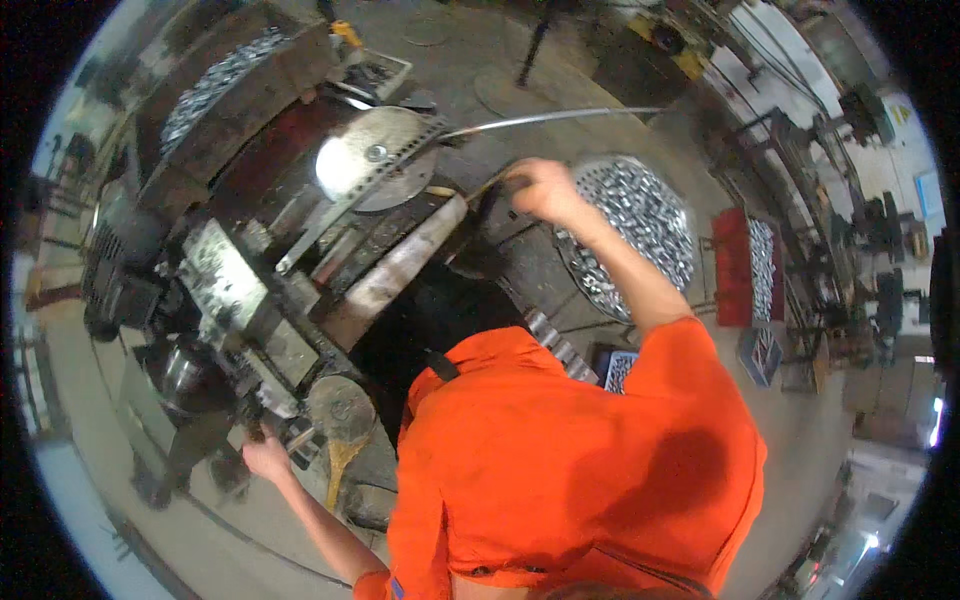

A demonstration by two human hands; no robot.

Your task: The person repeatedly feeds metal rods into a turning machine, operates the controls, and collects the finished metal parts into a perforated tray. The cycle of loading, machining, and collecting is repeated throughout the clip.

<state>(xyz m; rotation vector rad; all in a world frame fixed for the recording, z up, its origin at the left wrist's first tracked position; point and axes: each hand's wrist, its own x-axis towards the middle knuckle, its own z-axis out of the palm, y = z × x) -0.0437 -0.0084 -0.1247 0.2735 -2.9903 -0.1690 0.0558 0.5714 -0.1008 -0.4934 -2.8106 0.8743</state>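
Observation:
My left hand [266,457] is low at the left side of the machine, closed at a dark part beneath the silvery carriage. What lies inside its fingers is too dark to make out. Out ahead, my right hand [546,190] is closed around the end of a thin brownish rod [486,188], which points left toward the end of a long pale bar [405,262] on the machine. A large shiny disc [372,155] with a perforated metal strip across it stands beyond the bar. Beside my right forearm is a round tray [655,225] heaped with small shiny metal parts.
A long metal rod [550,118] reaches right from the disc. At far left stands a bin [290,75] of metal pieces; a red bin [730,265] holds more at right. A wooden-handled tool [340,470] lies near my left forearm, beside a round metal piece [340,408].

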